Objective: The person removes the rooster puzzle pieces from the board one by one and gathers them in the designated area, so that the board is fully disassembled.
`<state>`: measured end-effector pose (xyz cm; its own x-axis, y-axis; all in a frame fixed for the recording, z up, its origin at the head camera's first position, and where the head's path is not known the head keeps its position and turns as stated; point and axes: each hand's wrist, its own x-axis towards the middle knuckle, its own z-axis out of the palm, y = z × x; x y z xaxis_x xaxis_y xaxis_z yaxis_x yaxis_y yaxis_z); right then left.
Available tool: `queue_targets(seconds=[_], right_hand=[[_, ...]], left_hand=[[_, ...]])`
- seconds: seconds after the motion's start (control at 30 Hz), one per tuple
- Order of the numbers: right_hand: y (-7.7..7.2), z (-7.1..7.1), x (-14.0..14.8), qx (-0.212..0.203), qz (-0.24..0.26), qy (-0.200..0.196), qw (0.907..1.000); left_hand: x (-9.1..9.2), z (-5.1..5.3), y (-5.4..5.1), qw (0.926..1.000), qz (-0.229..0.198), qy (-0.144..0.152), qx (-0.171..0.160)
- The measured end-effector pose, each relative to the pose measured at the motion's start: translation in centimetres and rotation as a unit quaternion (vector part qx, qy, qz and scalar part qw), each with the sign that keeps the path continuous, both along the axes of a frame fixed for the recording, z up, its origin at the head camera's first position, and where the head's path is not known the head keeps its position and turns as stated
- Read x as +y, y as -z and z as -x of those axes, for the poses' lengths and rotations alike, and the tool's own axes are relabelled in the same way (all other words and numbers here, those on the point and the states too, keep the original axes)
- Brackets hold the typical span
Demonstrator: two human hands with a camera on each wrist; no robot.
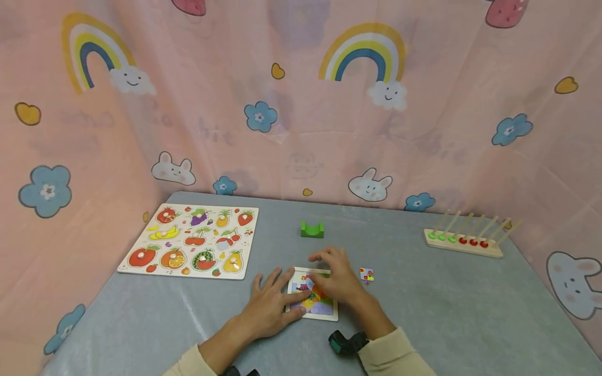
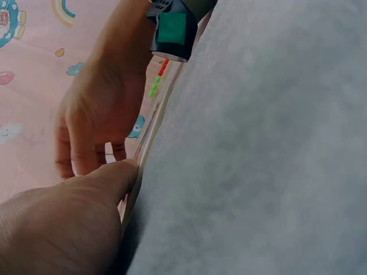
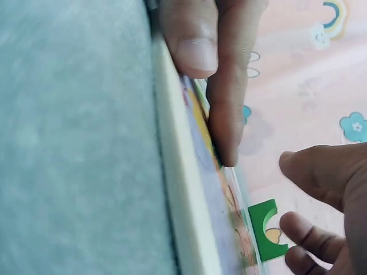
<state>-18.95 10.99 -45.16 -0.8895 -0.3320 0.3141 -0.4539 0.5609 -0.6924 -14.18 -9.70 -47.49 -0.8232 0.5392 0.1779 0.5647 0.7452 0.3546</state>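
A small jigsaw puzzle (image 1: pixel 322 309) with a pale frame and a colourful picture lies on the grey table. My left hand (image 1: pixel 267 308) rests at its left side, fingers spread, with thumb and index finger pressing on the picture. Over the puzzle's upper right hovers my right hand (image 1: pixel 342 279). In the right wrist view the right hand's thumb and fingers (image 3: pixel 312 166) are apart with nothing between them. One loose jigsaw piece (image 1: pixel 367 274) lies just right of the puzzle. The left hand covers part of the picture.
Behind the puzzle stands a green block (image 1: pixel 312 230) with a curved notch. A fruit peg board (image 1: pixel 188 245) lies at the left. At the back right is a wooden counting rack (image 1: pixel 463 243) with upright pegs and green and red beads. A pink patterned curtain (image 1: pixel 301 141) surrounds the table.
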Motion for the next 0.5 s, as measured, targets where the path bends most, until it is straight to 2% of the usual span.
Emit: queue_targets(seconds=[0.2, 0.5], right_hand=[[0.95, 0.10, 0.10, -0.001, -0.028, -0.005, 0.9996], [1.02, -0.02, 0.12, 0.001, -0.081, -0.002, 0.9968]], left_hand=[[-0.01, -0.02, 0.01, 1.0000, 0.002, 0.001, 0.000], [0.01, -0.03, -0.02, 1.0000, -0.004, 0.000, -0.003]])
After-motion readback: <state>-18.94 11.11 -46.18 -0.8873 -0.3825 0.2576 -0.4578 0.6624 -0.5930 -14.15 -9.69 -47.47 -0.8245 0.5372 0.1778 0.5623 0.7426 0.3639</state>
